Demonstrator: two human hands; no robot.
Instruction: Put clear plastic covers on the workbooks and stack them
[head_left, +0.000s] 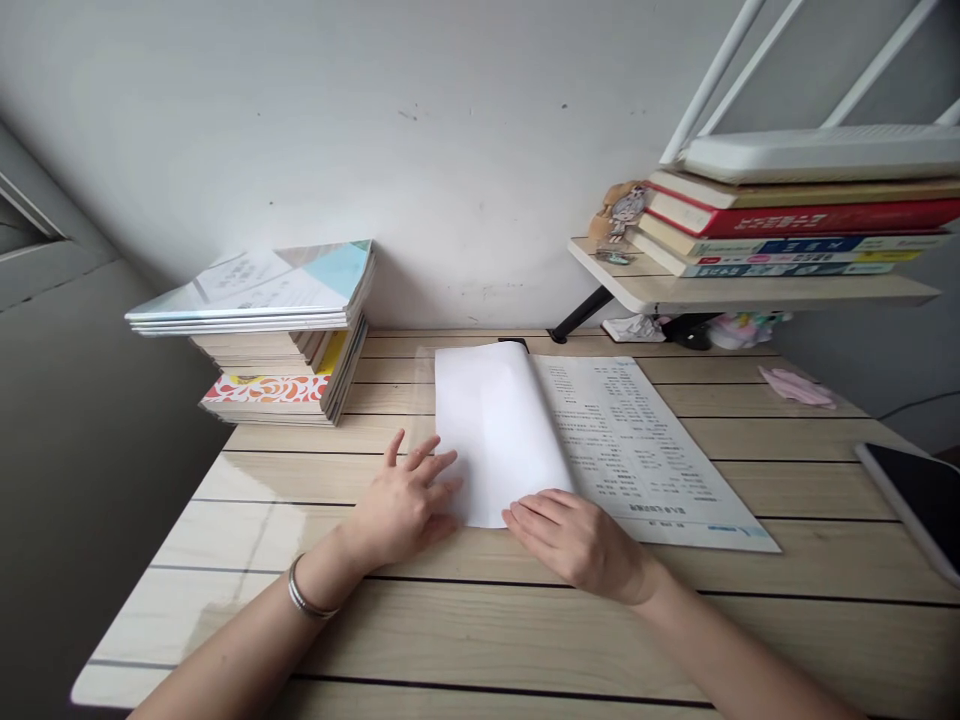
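Observation:
An open booklet (600, 440) lies on the wooden desk (525, 620), its left page (495, 430) blank white and its right page printed with small text. My left hand (405, 505) lies flat with fingers spread on the desk, its fingertips touching the left edge of the blank page; a metal bangle sits on that wrist. My right hand (577, 540) rests flat, fingers together and stretched out, on the booklet's near edge by the fold. Neither hand holds anything.
A stack of books (277, 330) stands at the back left against the wall. A shelf (750, 285) at the right carries several books and a white device. A dark tablet (919, 505) lies at the right edge, a pink item (799, 387) behind it.

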